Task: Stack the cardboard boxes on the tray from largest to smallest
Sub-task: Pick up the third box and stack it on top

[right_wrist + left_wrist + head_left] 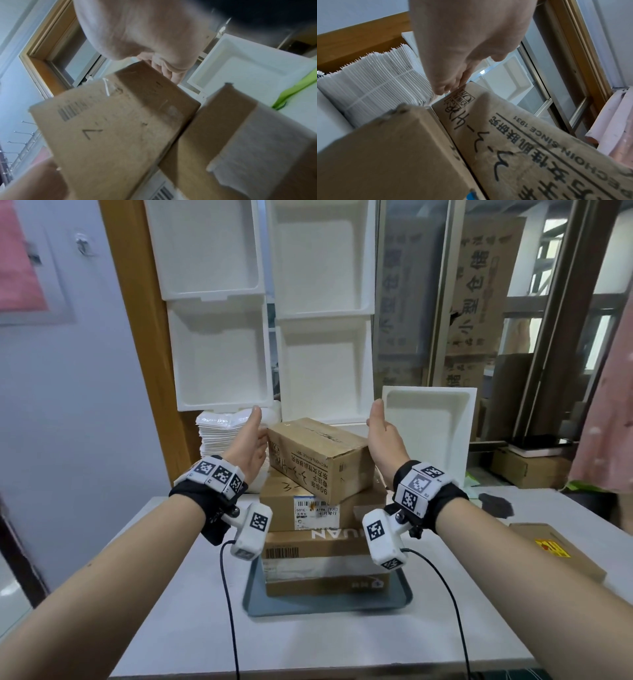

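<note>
Three cardboard boxes stand stacked on a grey tray [329, 606] in the head view. The widest box [325, 583] is at the bottom. A box with a white label [277, 508] lies on it. On top, turned askew, sits a smaller printed box [318, 453]. My left hand [250, 446] is at its left end and my right hand [383, 446] at its right end, both thumbs up. In the left wrist view my fingertips [443, 86] touch the printed box's [539, 148] far corner. In the right wrist view my fingers [171, 73] reach behind the box [111, 121].
A flat cardboard box with a yellow sticker [555, 549] lies on the white table [171, 611] at the right. White foam trays [428, 433] lean against the window behind. A pile of white bags [219, 433] stands behind my left hand. Wrist-camera cables hang over the table's front.
</note>
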Available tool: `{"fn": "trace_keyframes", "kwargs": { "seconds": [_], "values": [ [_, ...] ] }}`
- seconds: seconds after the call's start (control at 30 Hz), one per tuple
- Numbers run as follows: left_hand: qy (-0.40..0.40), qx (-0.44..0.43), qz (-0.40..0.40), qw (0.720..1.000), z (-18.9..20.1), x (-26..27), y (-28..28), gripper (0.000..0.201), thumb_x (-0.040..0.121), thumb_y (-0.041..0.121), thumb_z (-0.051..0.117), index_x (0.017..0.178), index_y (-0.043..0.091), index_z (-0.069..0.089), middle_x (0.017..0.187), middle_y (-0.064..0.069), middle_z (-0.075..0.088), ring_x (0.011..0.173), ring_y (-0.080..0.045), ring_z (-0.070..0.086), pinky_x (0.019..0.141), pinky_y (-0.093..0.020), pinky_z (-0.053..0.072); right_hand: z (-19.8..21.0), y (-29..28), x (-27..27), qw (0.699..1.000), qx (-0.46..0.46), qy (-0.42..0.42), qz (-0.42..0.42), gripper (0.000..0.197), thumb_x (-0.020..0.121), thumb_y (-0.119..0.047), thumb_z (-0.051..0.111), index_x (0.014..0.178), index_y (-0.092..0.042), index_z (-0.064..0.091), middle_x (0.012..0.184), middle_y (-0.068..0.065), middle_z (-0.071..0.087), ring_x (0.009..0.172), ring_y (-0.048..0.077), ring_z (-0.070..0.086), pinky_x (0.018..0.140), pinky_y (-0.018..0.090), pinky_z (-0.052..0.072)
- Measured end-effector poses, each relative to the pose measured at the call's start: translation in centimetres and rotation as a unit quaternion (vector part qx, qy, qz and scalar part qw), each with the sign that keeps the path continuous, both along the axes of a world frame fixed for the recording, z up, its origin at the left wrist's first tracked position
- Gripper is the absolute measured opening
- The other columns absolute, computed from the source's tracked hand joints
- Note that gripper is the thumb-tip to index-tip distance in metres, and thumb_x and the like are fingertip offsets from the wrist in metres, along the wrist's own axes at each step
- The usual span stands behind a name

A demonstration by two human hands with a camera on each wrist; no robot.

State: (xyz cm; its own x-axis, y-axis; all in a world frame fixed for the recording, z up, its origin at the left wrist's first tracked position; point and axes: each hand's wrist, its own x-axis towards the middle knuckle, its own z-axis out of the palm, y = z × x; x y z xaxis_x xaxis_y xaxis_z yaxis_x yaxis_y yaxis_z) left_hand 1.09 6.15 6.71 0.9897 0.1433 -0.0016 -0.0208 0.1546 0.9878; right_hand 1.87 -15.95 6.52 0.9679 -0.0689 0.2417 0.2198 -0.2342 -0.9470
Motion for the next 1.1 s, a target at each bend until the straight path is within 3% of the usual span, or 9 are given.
{"fn": "trace_keyframes", "kwargs": {
  "seconds": [0.23, 0.33, 0.5, 0.57, 0.67, 0.77, 0.83, 1.0, 1.1],
  "values": [
    [-0.006, 0.003, -0.007, 1.000, 0.0, 0.7, -0.5, 0.089, 0.095, 0.067, 0.024, 0.152, 0.000, 0.022, 0.159, -0.014, 0.029, 0.147, -0.023, 0.026, 0.121, -0.037, 0.018, -1.2, 0.1, -1.6, 0.998, 0.045, 0.014, 0.045, 0.070, 0.099, -0.065, 0.009, 0.160, -0.031, 0.001, 0.167, -0.007, 0.013, 0.154, 0.017, 0.015, 0.122, 0.037, 0.011],
    [-0.006, -0.002, -0.007, 1.000, -0.2, 0.6, -0.4, 0.087, 0.095, 0.067, 0.022, 0.150, -0.001, 0.028, 0.155, -0.013, 0.036, 0.144, -0.023, 0.032, 0.119, -0.035, 0.023, -0.9, 0.3, -1.3, 0.997, 0.056, 0.016, 0.046, 0.069, 0.099, -0.065, 0.008, 0.160, -0.033, -0.004, 0.168, -0.008, 0.010, 0.154, 0.017, 0.012, 0.122, 0.037, 0.009],
    [-0.002, -0.008, -0.029, 1.000, 0.0, -0.8, -0.2, 0.085, 0.097, 0.065, 0.018, 0.148, -0.001, 0.033, 0.153, -0.012, 0.039, 0.141, -0.022, 0.036, 0.111, -0.029, 0.027, 0.1, 0.3, 0.2, 0.995, 0.077, 0.027, 0.059, 0.076, 0.093, -0.074, 0.007, 0.159, -0.038, -0.005, 0.168, -0.005, 0.011, 0.154, 0.022, 0.016, 0.124, 0.050, 0.014],
    [-0.001, -0.011, -0.037, 0.999, 0.0, -1.1, -0.1, 0.086, 0.096, 0.067, 0.018, 0.149, -0.001, 0.032, 0.154, -0.012, 0.038, 0.141, -0.021, 0.036, 0.112, -0.029, 0.027, 0.5, 0.3, 0.6, 0.995, 0.074, 0.033, 0.061, 0.087, 0.085, -0.084, 0.007, 0.158, -0.039, -0.005, 0.168, -0.005, 0.012, 0.154, 0.023, 0.017, 0.124, 0.051, 0.016],
    [0.001, -0.015, -0.050, 0.999, -0.1, -1.3, 0.2, 0.089, 0.095, 0.069, 0.018, 0.150, 0.000, 0.028, 0.156, -0.011, 0.035, 0.144, -0.021, 0.032, 0.116, -0.031, 0.023, 0.1, 0.0, 2.0, 0.994, 0.072, 0.055, 0.056, 0.124, 0.049, -0.106, 0.008, 0.157, -0.045, 0.000, 0.166, -0.003, 0.022, 0.152, 0.025, 0.023, 0.122, 0.054, 0.019],
    [-0.001, -0.009, -0.059, 0.998, -0.5, -1.3, 0.6, 0.090, 0.094, 0.070, 0.013, 0.149, 0.002, 0.032, 0.155, -0.011, 0.036, 0.144, -0.020, 0.031, 0.119, -0.032, 0.019, -0.1, 0.3, 1.5, 0.995, 0.072, 0.055, 0.044, 0.093, 0.081, -0.086, 0.005, 0.160, -0.036, -0.002, 0.168, -0.004, 0.012, 0.154, 0.023, 0.015, 0.125, 0.050, 0.013],
    [-0.003, -0.003, -0.065, 0.998, -0.7, -1.0, 0.9, 0.093, 0.092, 0.073, 0.010, 0.150, 0.004, 0.031, 0.158, -0.010, 0.031, 0.148, -0.019, 0.024, 0.122, -0.034, 0.011, -0.3, 0.2, 1.3, 0.995, 0.077, 0.049, 0.040, 0.078, 0.094, -0.072, 0.004, 0.160, -0.031, -0.004, 0.169, -0.005, 0.005, 0.155, 0.022, 0.010, 0.125, 0.047, 0.009],
    [0.006, 0.005, -0.049, 0.999, -0.7, 0.3, 1.6, 0.104, 0.082, 0.084, 0.009, 0.156, 0.010, 0.012, 0.164, -0.005, 0.011, 0.151, -0.017, 0.006, 0.123, -0.037, 0.001, -0.8, 0.0, 0.8, 0.995, 0.081, 0.054, 0.036, 0.080, 0.093, -0.075, 0.005, 0.159, -0.032, -0.008, 0.169, -0.006, 0.004, 0.155, 0.020, 0.007, 0.125, 0.046, 0.007],
    [0.014, 0.010, -0.053, 0.998, -0.4, 1.1, 1.6, 0.109, 0.078, 0.087, 0.007, 0.156, 0.012, 0.012, 0.163, -0.004, 0.018, 0.151, -0.019, 0.008, 0.123, -0.041, -0.001, -1.5, 0.1, 0.0, 0.995, 0.074, 0.059, 0.044, 0.081, 0.091, -0.077, 0.006, 0.159, -0.035, -0.008, 0.168, -0.006, 0.008, 0.155, 0.020, 0.010, 0.125, 0.046, 0.009]
  ]
}}
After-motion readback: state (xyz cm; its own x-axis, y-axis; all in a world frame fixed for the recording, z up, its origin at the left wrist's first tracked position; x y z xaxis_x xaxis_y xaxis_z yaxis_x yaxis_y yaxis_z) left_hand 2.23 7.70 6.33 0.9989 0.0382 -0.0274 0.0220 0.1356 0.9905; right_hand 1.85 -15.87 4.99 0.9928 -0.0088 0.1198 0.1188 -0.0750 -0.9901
